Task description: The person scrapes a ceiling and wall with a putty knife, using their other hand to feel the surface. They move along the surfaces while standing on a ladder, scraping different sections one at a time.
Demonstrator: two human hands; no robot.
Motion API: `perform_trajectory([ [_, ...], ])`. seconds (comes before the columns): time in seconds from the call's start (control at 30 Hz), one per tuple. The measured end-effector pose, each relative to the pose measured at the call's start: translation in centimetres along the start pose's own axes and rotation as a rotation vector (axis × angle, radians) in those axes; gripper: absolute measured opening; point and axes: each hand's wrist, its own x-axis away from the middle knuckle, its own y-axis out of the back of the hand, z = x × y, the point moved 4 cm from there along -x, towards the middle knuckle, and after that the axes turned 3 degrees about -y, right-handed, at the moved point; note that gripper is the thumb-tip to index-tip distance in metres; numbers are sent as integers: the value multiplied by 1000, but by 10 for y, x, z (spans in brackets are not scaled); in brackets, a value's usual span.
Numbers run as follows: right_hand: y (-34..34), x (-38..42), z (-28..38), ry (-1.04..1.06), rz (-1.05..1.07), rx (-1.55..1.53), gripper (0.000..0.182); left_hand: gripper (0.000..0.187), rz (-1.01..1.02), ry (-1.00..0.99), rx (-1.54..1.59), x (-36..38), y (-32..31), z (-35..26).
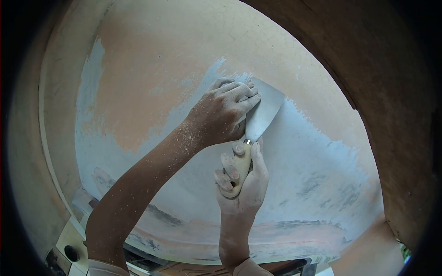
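My right hand (pixel 244 177), dusted white, is wrapped around the cream handle of a putty knife (pixel 266 108). The knife's wide metal blade points up toward a curved panel (pixel 294 152) coated with pale blue-white filler. My left hand (pixel 232 108) is closed, with its fingers bent and pressed together at the left edge of the blade. Whatever those fingers grip, if anything, is hidden. White dust and specks cover both hands and the left forearm. Ragged filler edges border a bare brownish patch (pixel 133 83) at the left.
A dark curved rim (pixel 386 92) borders the panel on the right, and a raised seam (pixel 42 110) runs down the left. Scuffed grey and pinkish bands (pixel 285 232) cross the panel's lower part. A round black object (pixel 71 253) sits at the lower left.
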Motion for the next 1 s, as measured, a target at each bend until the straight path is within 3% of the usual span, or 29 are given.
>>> perform_trajectory([
  [0.4,13,7,0,-54,-33,29,23,37,55,-3,-36,18,-1,-9],
  [0.6,-4,-10,3,-27,71,24,26,37,-10,28,-77,6,-1,3],
  [0.7,14,8,-7,-78,-31,21,22,37,-1,9,-97,17,3,-3],
  [0.9,1,-10,-2,-59,54,43,25,37,-70,-4,-148,5,5,7],
  [1.0,9,2,-8,-71,21,39,24,38,-4,-38,-107,21,7,1],
])
